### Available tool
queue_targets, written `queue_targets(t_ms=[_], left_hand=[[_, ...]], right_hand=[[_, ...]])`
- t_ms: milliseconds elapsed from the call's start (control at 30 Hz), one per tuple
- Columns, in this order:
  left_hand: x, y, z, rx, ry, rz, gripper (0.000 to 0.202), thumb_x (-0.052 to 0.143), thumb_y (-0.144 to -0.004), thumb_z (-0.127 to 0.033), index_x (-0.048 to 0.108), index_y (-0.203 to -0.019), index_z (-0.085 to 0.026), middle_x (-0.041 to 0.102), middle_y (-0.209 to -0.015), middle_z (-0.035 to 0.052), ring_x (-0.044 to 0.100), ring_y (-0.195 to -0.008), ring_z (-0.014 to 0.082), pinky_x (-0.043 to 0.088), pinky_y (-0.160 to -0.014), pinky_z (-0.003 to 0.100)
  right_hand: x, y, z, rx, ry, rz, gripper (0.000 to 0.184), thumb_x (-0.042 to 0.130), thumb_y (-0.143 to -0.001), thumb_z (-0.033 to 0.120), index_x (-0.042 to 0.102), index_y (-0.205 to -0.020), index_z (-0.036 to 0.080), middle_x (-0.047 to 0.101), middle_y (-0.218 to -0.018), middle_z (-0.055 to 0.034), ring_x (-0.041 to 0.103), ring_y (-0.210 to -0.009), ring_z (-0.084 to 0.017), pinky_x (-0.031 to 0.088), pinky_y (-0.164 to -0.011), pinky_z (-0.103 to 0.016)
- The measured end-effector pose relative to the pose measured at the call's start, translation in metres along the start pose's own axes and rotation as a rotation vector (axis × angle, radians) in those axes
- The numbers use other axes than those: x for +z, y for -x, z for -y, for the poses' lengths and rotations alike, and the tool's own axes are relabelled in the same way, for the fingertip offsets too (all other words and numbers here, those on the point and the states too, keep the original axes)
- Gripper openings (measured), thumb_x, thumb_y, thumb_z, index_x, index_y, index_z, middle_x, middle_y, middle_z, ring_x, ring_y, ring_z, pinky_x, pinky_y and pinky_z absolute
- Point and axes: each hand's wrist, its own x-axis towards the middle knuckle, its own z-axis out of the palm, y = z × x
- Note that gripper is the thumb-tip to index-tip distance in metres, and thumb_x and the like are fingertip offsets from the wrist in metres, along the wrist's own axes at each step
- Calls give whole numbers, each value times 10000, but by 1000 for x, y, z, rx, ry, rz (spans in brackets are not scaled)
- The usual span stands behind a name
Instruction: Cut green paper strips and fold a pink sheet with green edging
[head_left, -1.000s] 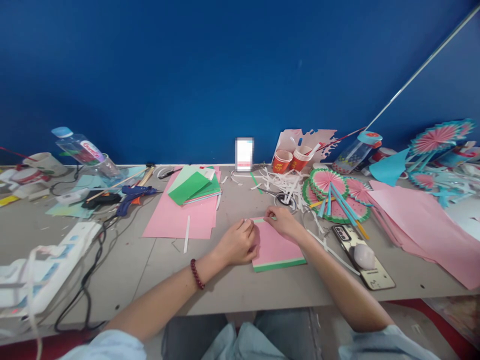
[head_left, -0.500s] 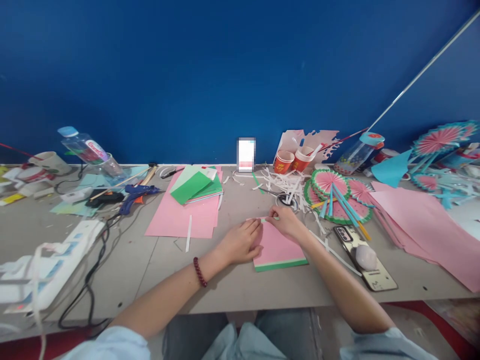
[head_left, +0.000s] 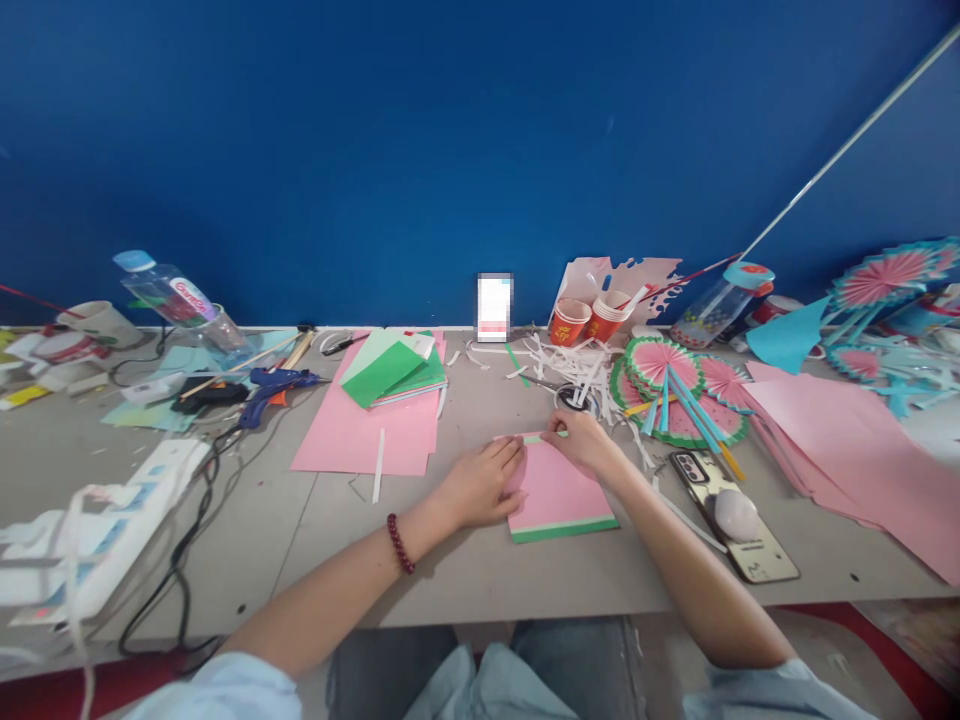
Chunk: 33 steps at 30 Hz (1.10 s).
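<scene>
A pink paper sheet with green edge strips (head_left: 559, 495) lies on the grey table (head_left: 480, 570) in front of me. My left hand (head_left: 480, 482) rests flat on its left side, fingers stretched toward the far edge. My right hand (head_left: 581, 440) pinches the far edge of the sheet, where a narrow fold is pressed down.
A larger pink sheet (head_left: 367, 435) with green papers (head_left: 390, 372) lies to the left. Beside them sit a blue glue gun (head_left: 274, 385), a power strip (head_left: 112, 525) and cables. Watermelon paper fans (head_left: 675, 390), a phone (head_left: 731, 510), paper cups (head_left: 585, 320) and white scraps are on the right.
My left hand has flattened out, its fingers now stretched along the sheet. My right hand has slid a little to the right along the far edge.
</scene>
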Motion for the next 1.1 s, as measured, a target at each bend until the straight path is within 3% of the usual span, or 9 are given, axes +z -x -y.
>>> queue_targets(t_ms=[167, 600, 867, 1100], left_hand=[[0, 1, 0, -1, -5, 4, 598, 470, -859, -411, 388, -1355, -88, 421, -1419, 157, 371, -1315, 263, 335, -1072, 397], [-1, 1, 0, -5, 6, 7, 595, 478, -856, -409, 387, -1355, -97, 416, -1423, 154, 359, -1323, 257, 331, -1078, 395], [-3, 0, -1, -4, 6, 12, 595, 481, -851, -400, 399, -1348, -84, 423, -1418, 158, 374, -1313, 266, 343, -1067, 396], [-2, 0, -1, -2, -10, 18, 598, 477, -853, -405, 400, -1347, -77, 414, -1426, 156, 368, -1320, 265, 321, -1081, 388]], right_hand=[[-10, -2, -11, 97, 56, 14, 44, 619, -731, 184, 629, -692, 165, 625, -662, -24, 560, -639, -152, 347, -590, -230], [-11, 1, -13, 45, 36, 42, 49, 575, -753, 140, 617, -752, 166, 607, -669, -25, 531, -636, -153, 332, -594, -233], [-24, 5, -11, 38, -15, 120, 188, 459, -766, 74, 627, -758, 159, 625, -667, -30, 525, -608, -138, 332, -581, -226], [-22, 6, -11, 34, -9, 111, 110, 513, -748, 128, 616, -726, 160, 574, -591, -1, 484, -546, -124, 310, -536, -223]])
